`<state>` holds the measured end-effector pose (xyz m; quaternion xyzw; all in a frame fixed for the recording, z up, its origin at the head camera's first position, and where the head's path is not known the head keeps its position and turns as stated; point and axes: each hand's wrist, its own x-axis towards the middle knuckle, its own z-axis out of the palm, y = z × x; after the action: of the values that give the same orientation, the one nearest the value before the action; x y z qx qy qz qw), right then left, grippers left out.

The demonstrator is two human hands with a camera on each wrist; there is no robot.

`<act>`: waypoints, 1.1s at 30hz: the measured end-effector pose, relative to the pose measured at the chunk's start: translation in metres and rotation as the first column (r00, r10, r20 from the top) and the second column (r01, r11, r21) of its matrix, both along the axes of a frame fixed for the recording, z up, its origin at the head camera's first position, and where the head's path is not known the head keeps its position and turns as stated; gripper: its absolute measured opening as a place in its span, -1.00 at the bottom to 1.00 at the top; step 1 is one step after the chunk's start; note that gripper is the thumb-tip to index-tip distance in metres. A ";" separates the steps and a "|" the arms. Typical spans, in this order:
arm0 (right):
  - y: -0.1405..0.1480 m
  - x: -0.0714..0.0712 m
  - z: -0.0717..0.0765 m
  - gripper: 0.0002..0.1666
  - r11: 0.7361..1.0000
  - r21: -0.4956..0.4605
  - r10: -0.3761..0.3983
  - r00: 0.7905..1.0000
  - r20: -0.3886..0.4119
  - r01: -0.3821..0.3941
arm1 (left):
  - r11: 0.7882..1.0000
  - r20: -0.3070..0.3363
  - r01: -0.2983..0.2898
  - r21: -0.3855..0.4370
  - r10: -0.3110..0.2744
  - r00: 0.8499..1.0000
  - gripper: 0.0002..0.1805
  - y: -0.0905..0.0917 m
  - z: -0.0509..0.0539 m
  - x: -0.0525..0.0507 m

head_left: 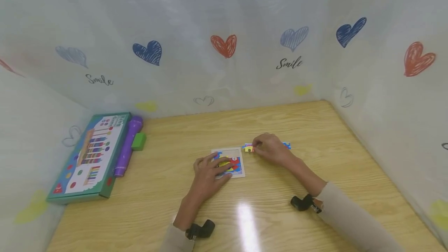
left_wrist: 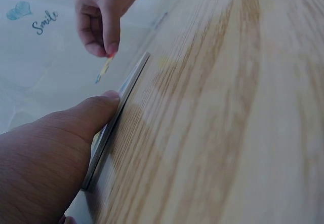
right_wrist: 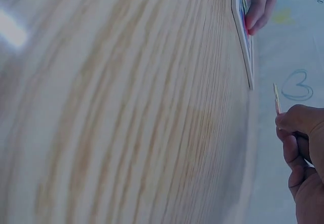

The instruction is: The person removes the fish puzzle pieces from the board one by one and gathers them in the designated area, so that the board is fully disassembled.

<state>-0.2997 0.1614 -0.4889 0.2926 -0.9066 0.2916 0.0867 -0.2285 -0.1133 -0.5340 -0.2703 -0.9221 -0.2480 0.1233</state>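
A small square jigsaw tray (head_left: 243, 162) with a pale rim lies on the table, partly filled with blue, red and yellow pieces. My left hand (head_left: 207, 175) rests on it with fingers spread, covering part of the picture; its thumb (left_wrist: 104, 110) lies at the tray's edge in the left wrist view. To the right of the tray, my right hand (head_left: 273, 150) pinches a puzzle piece (head_left: 249, 149) between thumb and fingertips. In the right wrist view this thin piece (right_wrist: 276, 98) appears edge-on, raised off the table. More blue puzzle pieces (head_left: 287, 145) show behind the right hand, mostly hidden.
At the left of the wooden table (head_left: 157, 205) lies a green ring game box (head_left: 91, 154). Beside it are a purple microphone-shaped object (head_left: 128, 147) and a green block (head_left: 139, 142). Pale curtains with printed hearts (head_left: 224, 46) enclose the back and sides.
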 end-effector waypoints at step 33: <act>0.049 0.000 0.000 -0.86 0.998 -0.005 -0.055 0.998 -0.033 0.055 | 1.000 0.011 0.006 0.026 -0.007 1.000 -0.63 -0.001 0.000 0.000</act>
<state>-0.2999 0.2101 -0.4885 0.2722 -0.9121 0.2860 0.1104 -0.2288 -0.1147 -0.5344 -0.2702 -0.9186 -0.2618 0.1208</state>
